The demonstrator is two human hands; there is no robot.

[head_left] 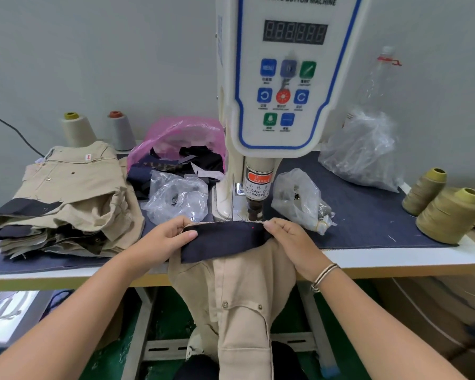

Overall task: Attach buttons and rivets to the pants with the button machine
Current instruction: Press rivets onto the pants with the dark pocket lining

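Item 1. Tan cotton-twill pants, hanging off the table's near edge at 6 o'clock; two metal studs already set near the pocket seam. Soft, limp cloth, stitched seams.

Item 2. Dark navy waistband lining, turned face-up and stretched flat; a red pointer dot shows on it toward its right end.

Item 3. Left hand, at 9 o'clock of the band: grip closed, thumb over and fingers curled under the band's left end.

Item 4. Right hand, at 3 o'clock: grip closed, pinching the band's right end; bangles at the wrist.

Step judged: positioning the waistband under the punch. The next move calls for holding the cloth taut with fingers clear of the die.

Item 5. White servo button machine, at 12 o'clock; hard plastic panel, metal punch head just beyond the band.

Item 6. Crinkled clear plastic bags of fasteners, flanking the punch.

Item 7. Folded tan pants stack, at 10 o'clock on the denim-covered table.
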